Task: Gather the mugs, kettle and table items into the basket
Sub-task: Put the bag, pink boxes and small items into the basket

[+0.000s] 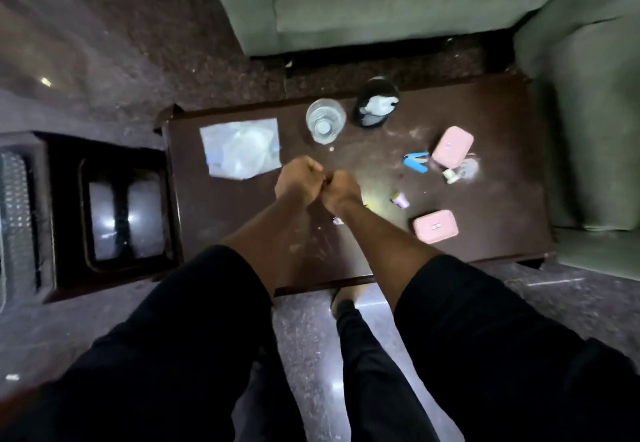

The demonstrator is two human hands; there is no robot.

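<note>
Glass (325, 120) stands beyond both curled fingers (313, 168)

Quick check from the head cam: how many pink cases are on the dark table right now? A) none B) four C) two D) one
C: two pink cases lie on the table, one pink case toward the far right by the blue stapler, the other pink case near the front edge, right of the right hand.
</note>
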